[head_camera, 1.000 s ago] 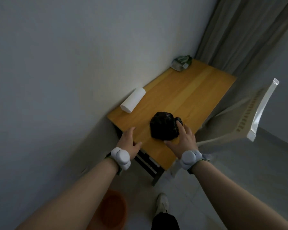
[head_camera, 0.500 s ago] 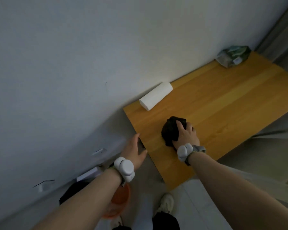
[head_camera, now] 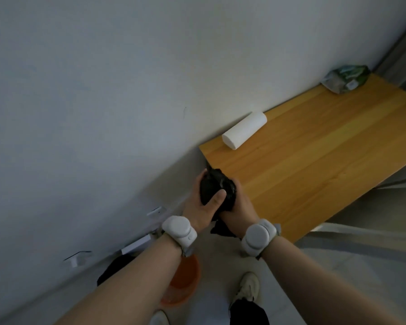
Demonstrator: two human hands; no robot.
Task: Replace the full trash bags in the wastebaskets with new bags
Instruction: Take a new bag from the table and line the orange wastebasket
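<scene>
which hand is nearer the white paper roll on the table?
Right, narrowly. The right hand sits over the table's near corner, below the paper roll; the left hand is off the edge.

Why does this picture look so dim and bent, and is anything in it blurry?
Head view: soft, dim light with no glare; the wide lens bows the wall and wooden table edge. The black bag in both hands' grip, left hand and right hand, shows little detail; the orange wastebasket is shadowed and soft.
</scene>
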